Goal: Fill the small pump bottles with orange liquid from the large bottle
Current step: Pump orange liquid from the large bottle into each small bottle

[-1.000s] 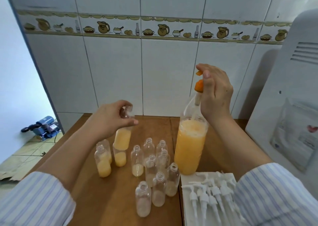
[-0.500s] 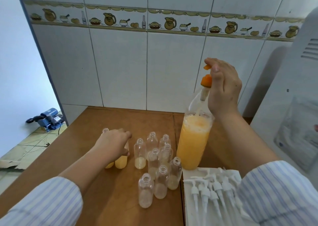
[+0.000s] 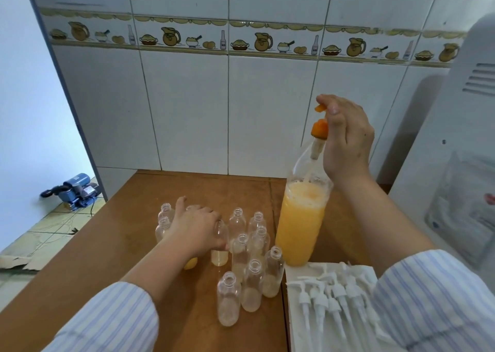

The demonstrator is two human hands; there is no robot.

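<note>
The large clear bottle (image 3: 300, 231), about two thirds full of foamy orange liquid, stands on the wooden table (image 3: 107, 257). My right hand (image 3: 348, 142) grips its orange pump head (image 3: 319, 129), thumb at the top. Left of it stand several small clear bottles (image 3: 227, 298), open-necked and mostly holding only a little pale liquid. My left hand (image 3: 195, 228) reaches over this group, fingers curled round a small bottle (image 3: 219, 256) with a shallow layer of liquid. A fuller small bottle (image 3: 190, 264) shows partly under my wrist.
Several white pump tops (image 3: 329, 295) lie on a white sheet (image 3: 297, 271) at the front right. A white appliance (image 3: 455, 164) stands close on the right, the tiled wall behind. A blue device (image 3: 77, 190) sits on the floor at left.
My left hand lowered the filled small bottle from the pump spout to the table, then moved right onto the neighbouring small bottle. My right hand stayed on the pump head.
</note>
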